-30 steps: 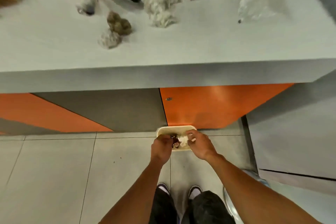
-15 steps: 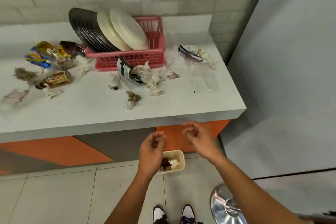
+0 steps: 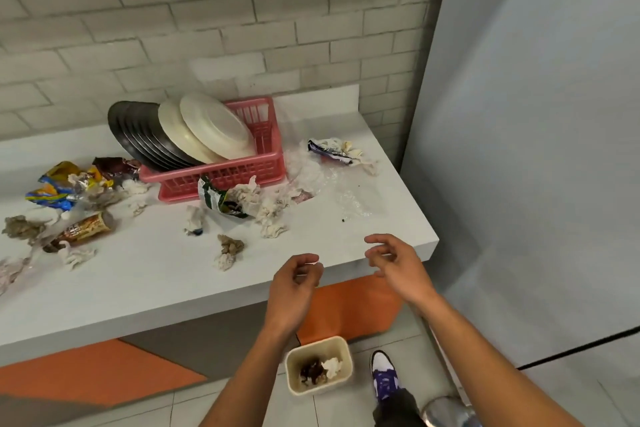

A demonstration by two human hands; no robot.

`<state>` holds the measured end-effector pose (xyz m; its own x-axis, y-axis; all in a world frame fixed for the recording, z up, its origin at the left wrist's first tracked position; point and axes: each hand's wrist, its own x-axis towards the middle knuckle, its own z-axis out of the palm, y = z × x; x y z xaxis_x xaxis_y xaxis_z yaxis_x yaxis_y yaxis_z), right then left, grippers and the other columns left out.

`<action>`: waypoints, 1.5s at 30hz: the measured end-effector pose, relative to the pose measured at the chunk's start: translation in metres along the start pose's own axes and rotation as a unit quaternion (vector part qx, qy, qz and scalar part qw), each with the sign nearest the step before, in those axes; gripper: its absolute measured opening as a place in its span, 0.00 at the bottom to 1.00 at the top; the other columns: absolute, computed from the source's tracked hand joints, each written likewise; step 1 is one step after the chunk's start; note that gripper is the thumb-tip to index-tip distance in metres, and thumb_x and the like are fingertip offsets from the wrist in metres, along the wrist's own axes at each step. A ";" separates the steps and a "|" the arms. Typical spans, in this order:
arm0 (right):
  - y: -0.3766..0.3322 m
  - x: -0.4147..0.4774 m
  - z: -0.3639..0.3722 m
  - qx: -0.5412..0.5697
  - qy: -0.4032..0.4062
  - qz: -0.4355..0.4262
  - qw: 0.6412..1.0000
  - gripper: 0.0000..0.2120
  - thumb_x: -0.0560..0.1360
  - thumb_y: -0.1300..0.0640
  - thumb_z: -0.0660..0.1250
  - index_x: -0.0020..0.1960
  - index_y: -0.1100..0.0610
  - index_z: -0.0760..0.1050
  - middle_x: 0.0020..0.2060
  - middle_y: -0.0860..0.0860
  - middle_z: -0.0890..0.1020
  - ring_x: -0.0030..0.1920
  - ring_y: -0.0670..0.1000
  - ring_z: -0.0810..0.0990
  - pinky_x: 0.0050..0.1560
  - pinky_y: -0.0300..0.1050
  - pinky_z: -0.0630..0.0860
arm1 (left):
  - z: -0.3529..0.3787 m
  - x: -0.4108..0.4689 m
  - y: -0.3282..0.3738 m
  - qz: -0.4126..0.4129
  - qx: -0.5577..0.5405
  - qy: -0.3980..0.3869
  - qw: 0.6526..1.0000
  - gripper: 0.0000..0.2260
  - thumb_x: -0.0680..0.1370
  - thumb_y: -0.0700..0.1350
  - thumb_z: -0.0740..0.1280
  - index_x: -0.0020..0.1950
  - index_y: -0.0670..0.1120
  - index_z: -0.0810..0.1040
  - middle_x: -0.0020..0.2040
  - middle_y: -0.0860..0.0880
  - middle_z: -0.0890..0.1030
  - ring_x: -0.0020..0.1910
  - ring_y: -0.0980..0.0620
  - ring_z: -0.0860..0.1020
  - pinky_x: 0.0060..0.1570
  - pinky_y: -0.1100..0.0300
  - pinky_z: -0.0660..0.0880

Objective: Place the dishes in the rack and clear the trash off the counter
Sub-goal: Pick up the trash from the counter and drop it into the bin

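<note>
At 6 o'clock the bin [image 3: 291, 369] on the floor holds a few scraps. Above it your left grip [image 3: 294, 284] and right grip [image 3: 398, 263] hover at the edge of the surface [image 3: 156, 281], fingers loosely curled, holding nothing. The nearest wad [image 3: 228, 250] lies at 11 o'clock, and light tissue may slip and miss the bin. Farther, at 12, plates [image 3: 214, 128] lean in the pink rack [image 3: 235, 173]; a careless sweep could jolt them.

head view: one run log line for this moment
left hand: empty; right hand: empty; plates: in pink rack; wrappers, tissues: on counter; bin: on floor
</note>
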<state>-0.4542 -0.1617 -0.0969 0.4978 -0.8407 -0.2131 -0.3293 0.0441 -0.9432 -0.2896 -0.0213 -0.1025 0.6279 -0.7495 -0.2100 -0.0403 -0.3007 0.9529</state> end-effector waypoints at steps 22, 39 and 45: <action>-0.026 0.266 -0.008 -0.316 -0.132 0.039 0.939 0.53 0.61 0.25 0.72 0.78 0.45 0.57 0.72 0.51 0.68 0.73 0.57 0.66 0.65 0.55 0.71 | 0.130 0.199 0.023 -0.103 0.205 0.075 0.970 0.35 0.68 0.63 0.76 0.69 0.51 0.70 0.59 0.53 0.77 0.56 0.54 0.77 0.51 0.60 0.71; -0.014 0.264 -0.004 -0.284 -0.146 0.025 0.947 0.29 0.75 0.46 0.68 0.74 0.45 0.63 0.52 0.43 0.83 0.58 0.54 0.82 0.60 0.50 0.76 | 0.145 0.183 0.025 -0.009 0.177 0.153 0.972 0.11 0.81 0.42 0.66 0.60 0.52 0.82 0.52 0.58 0.83 0.48 0.60 0.80 0.50 0.63 0.77; -0.021 0.260 -0.012 -0.182 -0.123 0.024 0.975 0.23 0.79 0.54 0.66 0.72 0.46 0.67 0.43 0.39 0.76 0.51 0.49 0.79 0.58 0.46 0.75 | 0.143 0.178 0.042 0.042 0.127 0.162 0.978 0.11 0.77 0.47 0.73 0.57 0.58 0.80 0.50 0.58 0.81 0.46 0.58 0.79 0.44 0.63 0.78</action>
<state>-0.3277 -0.3876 -0.1290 0.6374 -0.6858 -0.3514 -0.5979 -0.1524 -0.7870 -0.2906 -0.2521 -0.1314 0.8260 -0.5635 -0.0135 -0.2680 -0.4138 0.8700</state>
